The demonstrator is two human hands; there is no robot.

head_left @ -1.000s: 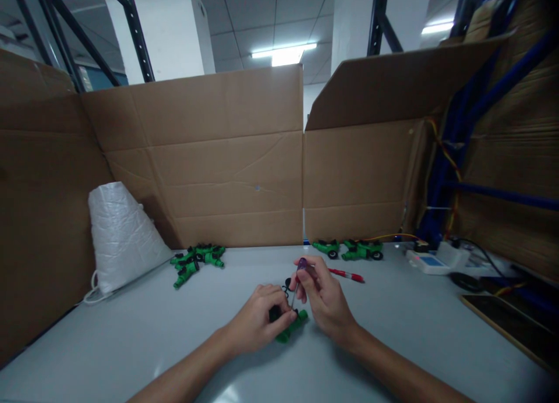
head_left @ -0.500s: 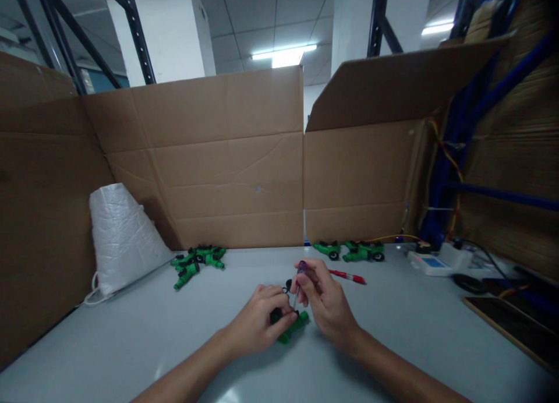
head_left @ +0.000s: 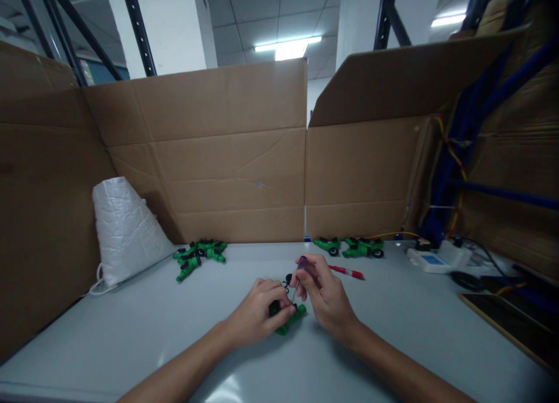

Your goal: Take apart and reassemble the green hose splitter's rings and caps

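Note:
A small green toy part with black pieces lies on the table, and my left hand is closed on its left side. My right hand grips a screwdriver by its purple handle. The thin metal shaft slants down to the toy, its tip close to my left fingertips. Exactly what the tip touches is too small to tell. Small black parts lie just behind my left fingers, partly hidden.
Several green toy pieces lie at the back left beside a white padded bag. Green toys with black wheels stand at the back right, near a red pen. Cardboard walls enclose the table; a power strip sits at right.
The camera view has shifted slightly. Both hands keep their hold, and the screwdriver stays slanted at the green toy part with little visible movement.

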